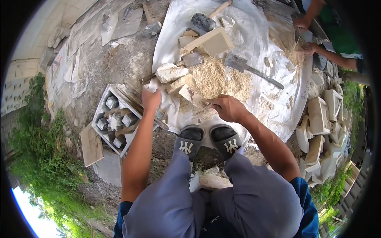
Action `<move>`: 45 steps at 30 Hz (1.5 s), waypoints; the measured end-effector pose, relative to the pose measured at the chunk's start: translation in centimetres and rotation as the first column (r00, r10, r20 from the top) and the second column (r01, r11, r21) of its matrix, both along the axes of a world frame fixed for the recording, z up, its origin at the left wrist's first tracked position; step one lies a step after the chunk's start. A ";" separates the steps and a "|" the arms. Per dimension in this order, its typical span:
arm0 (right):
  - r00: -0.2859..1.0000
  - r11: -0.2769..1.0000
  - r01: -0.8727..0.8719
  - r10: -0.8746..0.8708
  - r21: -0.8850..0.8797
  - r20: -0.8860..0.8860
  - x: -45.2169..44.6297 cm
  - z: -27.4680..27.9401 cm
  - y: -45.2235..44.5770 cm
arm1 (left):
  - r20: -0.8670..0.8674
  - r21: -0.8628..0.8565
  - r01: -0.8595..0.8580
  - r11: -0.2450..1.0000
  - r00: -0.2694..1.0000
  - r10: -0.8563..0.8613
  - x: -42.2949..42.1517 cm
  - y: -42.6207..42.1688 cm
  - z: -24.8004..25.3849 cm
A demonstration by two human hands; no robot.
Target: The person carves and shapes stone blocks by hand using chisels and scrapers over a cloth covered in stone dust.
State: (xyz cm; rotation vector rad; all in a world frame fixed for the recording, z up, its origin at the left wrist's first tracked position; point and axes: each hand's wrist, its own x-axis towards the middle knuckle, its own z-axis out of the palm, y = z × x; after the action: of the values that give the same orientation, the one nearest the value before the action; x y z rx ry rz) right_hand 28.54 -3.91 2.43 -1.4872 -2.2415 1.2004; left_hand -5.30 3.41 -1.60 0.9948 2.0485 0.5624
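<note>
A pale, rough stone piece (191,96) lies on a white sheet (170,35) on the ground, in front of the person's feet and between their two hands. The hands are apart from each other. The right hand (231,108) has its fingers partly curled and the index finger reaching to the piece's right edge; whether it pinches anything is too small to tell. The left hand (151,97) is curled beside bunched sheet, just below a white chunk (170,73); what it grips, if anything, cannot be made out.

Behind the piece spreads a heap of tan powder (208,77), with a grey-headed, long-handled tool (260,73) to its right. Farther up, a large cream block (217,41) and a dark-headed mallet (203,22) crowd the sheet. Dark sandals (191,137) stand close at the near edge.

To the left, near the left forearm, sits a pale six-sided frame (100,104) with dark blocks around a star shape. Stone pieces (318,115) are piled at right. At upper right, another person's hands (309,48) are over the sheet's far side. Green plants (39,142) grow at far left.
</note>
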 end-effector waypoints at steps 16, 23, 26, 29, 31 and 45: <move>0.935 0.936 0.351 -0.351 -0.015 -0.046 2.8 -0.5 -1.1 | -0.524 -0.066 0.781 0.622 0.503 -0.687 5.2 5.0 2.6; 0.910 0.910 0.411 -0.413 -0.056 -0.028 5.0 -0.5 -2.1 | -0.650 -0.039 0.815 0.578 0.419 -0.634 5.7 5.9 4.6; 0.910 0.911 0.406 -0.410 -0.069 -0.059 4.9 -0.5 -2.0 | -0.693 0.089 0.778 0.622 0.497 -0.522 5.5 7.6 4.9; 0.920 0.925 0.377 -0.380 -0.053 -0.094 4.8 -0.9 -1.9 | -0.687 0.060 0.801 0.595 0.466 -0.558 4.2 8.7 2.5; 0.910 0.916 0.396 -0.400 -0.061 -0.105 4.6 -1.2 -1.9 | -0.687 0.056 0.761 0.647 0.500 -0.528 4.5 7.6 3.1; 0.848 0.866 0.473 -0.498 -0.162 -0.182 5.0 -1.8 -2.9 | -0.338 -0.712 0.501 0.492 0.370 -0.865 0.9 -1.4 4.3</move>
State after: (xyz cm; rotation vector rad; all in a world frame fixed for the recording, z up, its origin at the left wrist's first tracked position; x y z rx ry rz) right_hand 33.53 -6.83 0.63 -1.7267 -1.5403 1.2562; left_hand -4.40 2.01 2.71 1.7651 1.8266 -0.9414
